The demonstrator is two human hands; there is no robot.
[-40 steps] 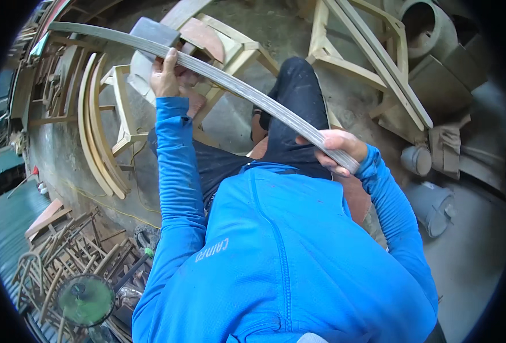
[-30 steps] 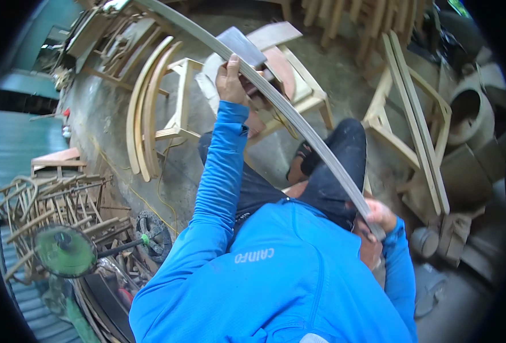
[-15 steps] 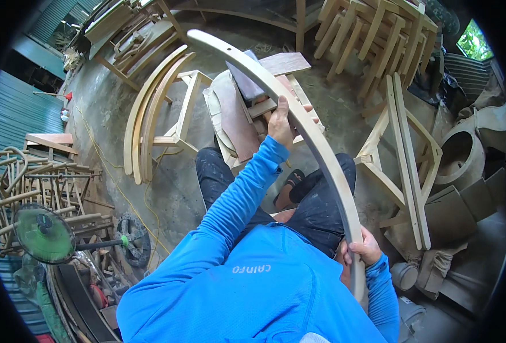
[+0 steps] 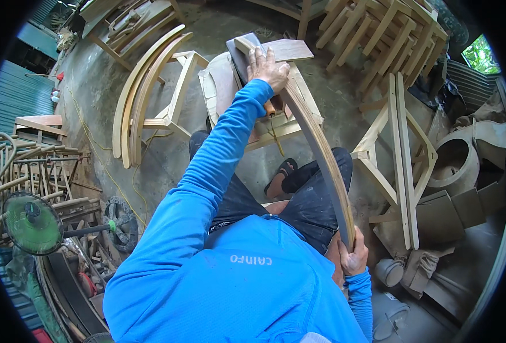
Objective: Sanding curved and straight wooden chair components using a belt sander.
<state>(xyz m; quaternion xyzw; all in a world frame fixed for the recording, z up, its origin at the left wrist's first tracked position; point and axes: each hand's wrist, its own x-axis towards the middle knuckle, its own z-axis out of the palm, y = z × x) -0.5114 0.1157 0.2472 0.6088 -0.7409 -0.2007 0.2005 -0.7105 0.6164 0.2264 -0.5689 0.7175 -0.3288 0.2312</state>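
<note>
Curved wooden strips (image 4: 121, 108) stand at left; beside them, a grey block (image 4: 238, 60) meets the upper end of a curved wooden piece (image 4: 317, 140); the left hand (image 4: 268, 70) lies over that end, how firmly unclear; the piece arcs over the lap to the right hand (image 4: 354, 255), fingers closed around it; apparently being positioned, it calls for steady two-handed guidance.

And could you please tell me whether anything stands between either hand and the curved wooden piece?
Nothing visible does: the left hand lies over the curved wooden piece near its far end, and the right hand holds its near end. The grey block shows beside the far end, not between hand and wood.
</note>
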